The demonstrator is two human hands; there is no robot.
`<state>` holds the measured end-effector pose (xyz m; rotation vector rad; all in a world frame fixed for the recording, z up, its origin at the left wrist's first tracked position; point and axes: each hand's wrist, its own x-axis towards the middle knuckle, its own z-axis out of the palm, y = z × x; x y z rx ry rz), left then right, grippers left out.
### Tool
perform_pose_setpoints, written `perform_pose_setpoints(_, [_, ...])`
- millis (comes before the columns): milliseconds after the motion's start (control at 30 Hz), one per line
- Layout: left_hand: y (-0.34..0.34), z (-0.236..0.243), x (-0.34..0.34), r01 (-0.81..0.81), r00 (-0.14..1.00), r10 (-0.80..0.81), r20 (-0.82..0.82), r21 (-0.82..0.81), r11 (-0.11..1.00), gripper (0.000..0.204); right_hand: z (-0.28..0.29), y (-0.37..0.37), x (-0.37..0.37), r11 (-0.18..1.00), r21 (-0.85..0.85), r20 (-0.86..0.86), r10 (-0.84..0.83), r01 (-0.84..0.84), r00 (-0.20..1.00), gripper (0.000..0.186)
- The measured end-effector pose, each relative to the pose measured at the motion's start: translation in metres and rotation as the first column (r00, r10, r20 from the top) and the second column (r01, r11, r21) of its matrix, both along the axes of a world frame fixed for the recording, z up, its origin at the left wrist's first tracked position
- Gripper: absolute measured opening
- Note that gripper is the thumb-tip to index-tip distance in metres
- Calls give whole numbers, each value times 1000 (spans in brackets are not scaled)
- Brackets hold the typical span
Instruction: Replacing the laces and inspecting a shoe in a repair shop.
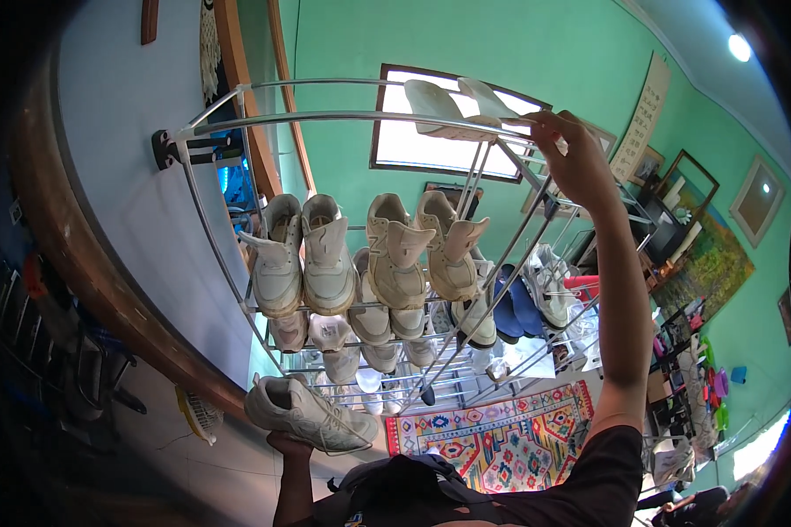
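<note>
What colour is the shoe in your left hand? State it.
The shoe held by the left hand is off-white with pale grey panels, seen in the head view.

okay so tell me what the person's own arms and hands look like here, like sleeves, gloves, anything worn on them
Both hands are bare, with no gloves. The right hand tops a long bare forearm that runs into a short black sleeve at the shoulder. The left hand also shows a bare forearm; no watch, ring or band is visible on either arm.
</note>
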<state>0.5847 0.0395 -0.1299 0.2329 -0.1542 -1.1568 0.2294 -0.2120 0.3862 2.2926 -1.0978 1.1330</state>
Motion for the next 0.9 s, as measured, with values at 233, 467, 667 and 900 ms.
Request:
perform_pose_setpoints(233, [-3,7,-4,8,999,-7,-43,18,1000,69,0,2,-2,1000,26,8,-10,10,1000,22])
perform_pose_setpoints(467, [-3,-32,7,24,1000,-24,10,32,999,68,4,-6,-7,997,-33,137,-63,68,989,24])
perform_pose_setpoints(667, [-11,-12,-6,-36,965,26,262,34,999,68,6,-6,-15,994,75,96,-81,74,992,24])
perform_pose_setpoints(900, [-4,-12,-11,-46,977,39,211,33,998,68,-1,-2,-14,999,-10,36,-37,38,999,21])
